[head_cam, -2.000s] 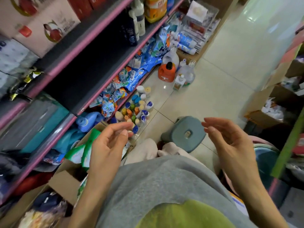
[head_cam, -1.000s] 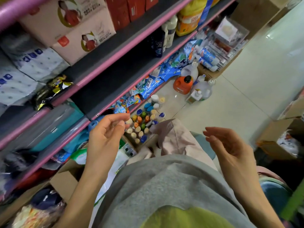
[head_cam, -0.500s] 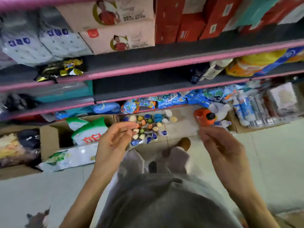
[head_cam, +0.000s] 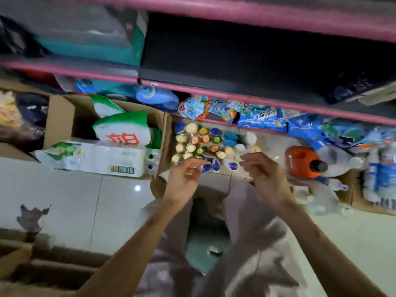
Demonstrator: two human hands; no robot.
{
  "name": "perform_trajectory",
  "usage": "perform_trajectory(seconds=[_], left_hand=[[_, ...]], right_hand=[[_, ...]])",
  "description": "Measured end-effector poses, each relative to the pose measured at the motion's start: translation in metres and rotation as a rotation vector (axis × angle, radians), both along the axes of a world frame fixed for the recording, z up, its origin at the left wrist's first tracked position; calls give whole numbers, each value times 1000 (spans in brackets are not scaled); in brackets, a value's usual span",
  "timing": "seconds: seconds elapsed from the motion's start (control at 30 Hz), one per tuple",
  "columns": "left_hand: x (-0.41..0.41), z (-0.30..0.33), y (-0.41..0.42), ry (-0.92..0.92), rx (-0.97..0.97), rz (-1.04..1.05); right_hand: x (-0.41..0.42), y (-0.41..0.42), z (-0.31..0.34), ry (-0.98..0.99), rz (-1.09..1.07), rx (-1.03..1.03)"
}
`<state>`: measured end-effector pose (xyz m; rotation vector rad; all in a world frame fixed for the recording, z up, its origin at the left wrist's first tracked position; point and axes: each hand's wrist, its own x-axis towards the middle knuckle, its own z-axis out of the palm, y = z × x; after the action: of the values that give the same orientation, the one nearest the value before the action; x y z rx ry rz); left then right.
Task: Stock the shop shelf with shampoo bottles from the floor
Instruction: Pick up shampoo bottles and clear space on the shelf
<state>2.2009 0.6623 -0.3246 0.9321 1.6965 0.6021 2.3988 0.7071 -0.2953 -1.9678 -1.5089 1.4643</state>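
Observation:
A cluster of several small shampoo bottles [head_cam: 205, 144] with coloured caps stands on the tiled floor under the pink-edged shelf [head_cam: 257, 97]. My left hand [head_cam: 184, 181] hovers over the near left side of the cluster, fingers loosely curled, holding nothing. My right hand [head_cam: 263, 174] hovers at the cluster's near right side, fingers relaxed, also holding nothing. Neither hand touches a bottle. The dark shelf bay [head_cam: 235, 56] above the bottles looks bare in its middle.
An orange jug [head_cam: 300, 166] and white bottles stand right of the cluster. A cardboard box [head_cam: 62, 116] with green-white bags sits left. Blue packets [head_cam: 263, 118] line the bottom shelf. A grey stool [head_cam: 205, 247] is between my legs.
The view has dropped and closed in on the floor bottles. Both hands have moved forward and down toward the cluster and are nearer each other.

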Motion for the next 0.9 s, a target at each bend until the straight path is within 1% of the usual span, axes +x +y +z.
perform_trajectory(seconds=[0.1,0.2,0.27,0.33,0.43,0.5,0.6,0.67,0.73,0.8,0.83,0.9], left_hand=[[3,-99,-10,108,-86,-66],[12,-193,-20,200,-177,-147],[17,-240,-20,222,-223,-220],[22,-280,-18,260,-235,-279],[28,-328,-10,379,-275,-422],[31,-350,-6,413,-288,-497],[37,-376,-8,498,-237,-552],[45,-384,-19,517,-191,-540],[51,-386,-26,550,-146,-531],[52,-382,-30,603,-172,-514],[52,-378,-34,594,-181,-488],[53,-376,-34,614,-139,-421]], right_hand=[[-2,0,-89,-68,49,-39],[2,-4,-176,-233,194,-87],[6,-7,-229,-340,263,-131],[10,-9,-276,-386,283,-159],[12,-11,-334,-475,347,-195],[10,-13,-361,-515,389,-184],[8,-18,-392,-544,454,-158],[16,-24,-405,-454,411,-136],[26,-24,-410,-358,374,-67],[38,-29,-408,-334,410,-103],[44,-34,-403,-304,442,-112],[56,-41,-405,-265,439,-67]])
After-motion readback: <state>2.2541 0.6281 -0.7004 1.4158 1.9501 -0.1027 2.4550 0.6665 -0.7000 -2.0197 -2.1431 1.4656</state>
